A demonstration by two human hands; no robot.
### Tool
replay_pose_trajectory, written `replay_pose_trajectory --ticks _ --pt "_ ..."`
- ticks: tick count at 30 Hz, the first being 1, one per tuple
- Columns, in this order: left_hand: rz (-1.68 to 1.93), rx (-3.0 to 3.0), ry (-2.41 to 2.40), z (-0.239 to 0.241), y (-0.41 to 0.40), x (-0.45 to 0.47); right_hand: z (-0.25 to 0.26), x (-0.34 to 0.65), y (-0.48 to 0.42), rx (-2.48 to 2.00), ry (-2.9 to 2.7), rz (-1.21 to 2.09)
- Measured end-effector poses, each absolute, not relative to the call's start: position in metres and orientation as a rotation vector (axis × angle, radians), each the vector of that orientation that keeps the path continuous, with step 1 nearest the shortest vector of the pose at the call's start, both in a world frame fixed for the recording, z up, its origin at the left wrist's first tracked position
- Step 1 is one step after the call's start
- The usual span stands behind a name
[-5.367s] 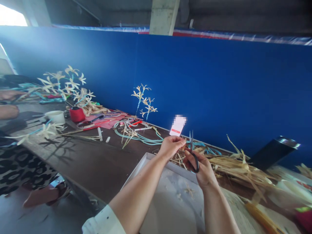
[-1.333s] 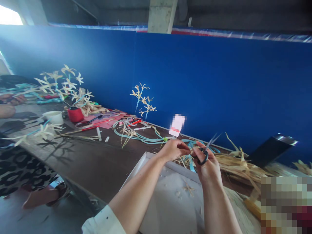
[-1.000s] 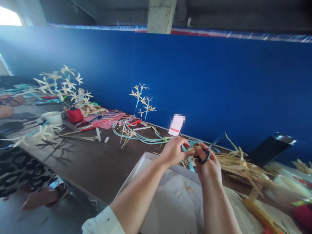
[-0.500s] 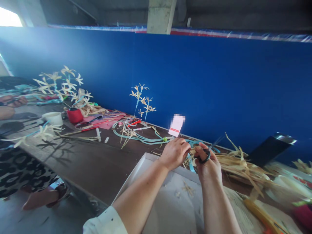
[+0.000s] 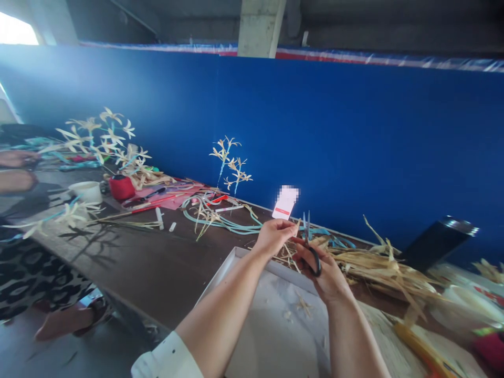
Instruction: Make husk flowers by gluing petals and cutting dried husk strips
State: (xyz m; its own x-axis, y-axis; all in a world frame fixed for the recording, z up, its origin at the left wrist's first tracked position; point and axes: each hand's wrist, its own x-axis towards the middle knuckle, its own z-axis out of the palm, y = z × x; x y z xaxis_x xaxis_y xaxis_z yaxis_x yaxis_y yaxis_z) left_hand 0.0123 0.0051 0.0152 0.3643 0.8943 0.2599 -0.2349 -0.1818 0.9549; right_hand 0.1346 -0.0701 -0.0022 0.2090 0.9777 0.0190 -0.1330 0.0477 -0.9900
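My left hand (image 5: 274,235) is raised over the far rim of a white tray (image 5: 236,257), its fingers pinched on a small straw piece (image 5: 296,227) too small to make out clearly. Just to its right, my right hand (image 5: 321,265) grips black-handled scissors (image 5: 309,242) with the blades pointing up beside the straw piece. A small straw flower (image 5: 305,304) and several scraps lie in the tray below both hands.
A heap of dry straw (image 5: 378,265) and blue strips lies behind my hands by the blue wall. Straw flower sprigs (image 5: 230,163), a red cup (image 5: 121,186), a white cup (image 5: 87,191) and cords cover the long table. Another person's hands (image 5: 16,168) show far left.
My hands have risen from the blue strip by the straw heap. The scissors have swung from pointing right to pointing up, and my left hand now pinches a small straw piece.
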Motion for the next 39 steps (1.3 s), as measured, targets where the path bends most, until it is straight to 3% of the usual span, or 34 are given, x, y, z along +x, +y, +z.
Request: replay_pose_trajectory --ticks 39 --pt "1.113 1.19 0.553 0.0173 0.0046 0.0115 -0.0056 0.1347 -0.0677 -1.243 -1.118 0.986"
